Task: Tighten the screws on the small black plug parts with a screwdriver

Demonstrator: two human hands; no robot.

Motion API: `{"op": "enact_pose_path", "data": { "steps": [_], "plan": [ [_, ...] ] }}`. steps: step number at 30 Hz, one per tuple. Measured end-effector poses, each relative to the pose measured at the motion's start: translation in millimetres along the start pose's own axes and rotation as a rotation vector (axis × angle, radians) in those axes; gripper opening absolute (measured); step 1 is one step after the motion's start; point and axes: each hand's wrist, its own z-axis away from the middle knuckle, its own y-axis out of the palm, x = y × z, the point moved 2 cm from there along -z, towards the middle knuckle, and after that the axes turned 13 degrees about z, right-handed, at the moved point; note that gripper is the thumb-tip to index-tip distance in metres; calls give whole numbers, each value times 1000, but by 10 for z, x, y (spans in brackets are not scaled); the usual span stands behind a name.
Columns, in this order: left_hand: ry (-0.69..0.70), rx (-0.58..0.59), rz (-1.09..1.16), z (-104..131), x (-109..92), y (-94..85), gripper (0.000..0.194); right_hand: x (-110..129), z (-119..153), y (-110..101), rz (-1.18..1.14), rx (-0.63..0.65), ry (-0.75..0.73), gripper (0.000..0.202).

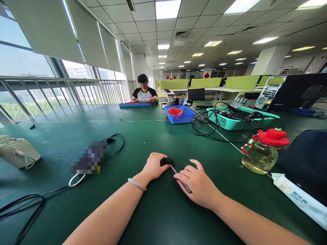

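Over the green table, my left hand (156,165) is closed around a small rounded black device (167,161) with tiny marks on top; its exact kind is too small to tell. My right hand (195,182) pinches a slim pen-like screwdriver (186,187) between thumb and fingers, its index finger lifted away. The thin silver shaft slants up and left, and its tip meets the near side of the black device beside my left thumb. Part of the device is hidden under my left fingers.
Cables and a blurred phone-like item (90,158) lie left, near a beige case (17,151). Ahead are a blue basket (180,118) and a teal basket (227,124) with cables. A red-lidded jar (263,156) stands right. Another person (144,93) sits at the far end.
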Motion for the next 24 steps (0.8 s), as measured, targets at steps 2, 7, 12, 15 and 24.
{"op": "enact_pose_path", "data": {
  "steps": [2, 7, 12, 15, 24],
  "plan": [
    [1, 2, 3, -3, 3, 1, 35, 0, 0, 3, 3, 5, -1, 13],
    [0, -1, 6, -6, 15, 1, 36, 3, -6, -7, 3, 7, -3, 13],
    [15, -13, 0, -4, 25, 7, 34, 5, -8, -16, -11, -8, -2, 14],
    [21, -22, -6, 0, 30, 11, 34, 5, -6, -18, -15, -16, -1, 14],
    [23, -24, -28, 5, 40, 15, 36, -6, -6, -36, 15, -26, 6, 14]
  ]
}}
